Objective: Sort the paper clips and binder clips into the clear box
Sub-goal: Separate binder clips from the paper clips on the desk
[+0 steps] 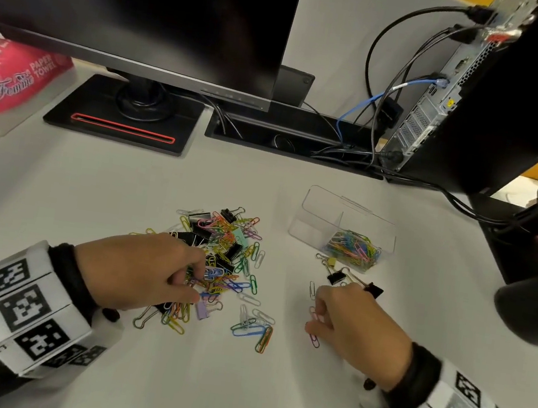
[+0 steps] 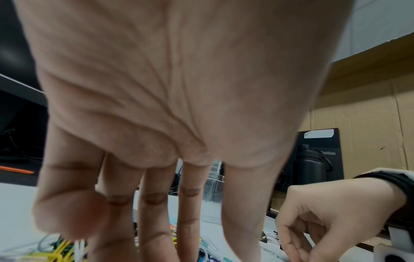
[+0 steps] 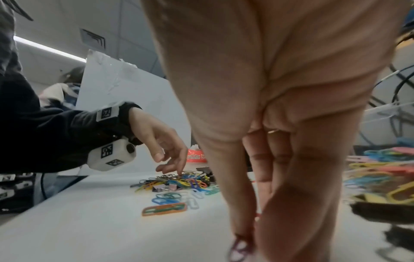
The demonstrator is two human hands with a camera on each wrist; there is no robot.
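Readable: "PAPER TOWEL" on the pink tissue pack (image 1: 15, 78) at far left under the black monitor (image 1: 133, 1), "ThinkVision" on a black carton (image 2: 322, 154) behind a black flask (image 2: 310, 164). On the white desk (image 1: 124, 190), left hand (image 1: 133, 271) fingers down in the mixed heap of coloured paper clips and black binder clips (image 1: 218, 259), grip hidden; right hand (image 1: 357, 327) pinching a purple paper clip (image 3: 238, 248). Clear divided plastic box (image 1: 343, 228) far right, right cell with paper clips, left cell's contents unclear; loose binder clips (image 1: 341, 272) just before it.
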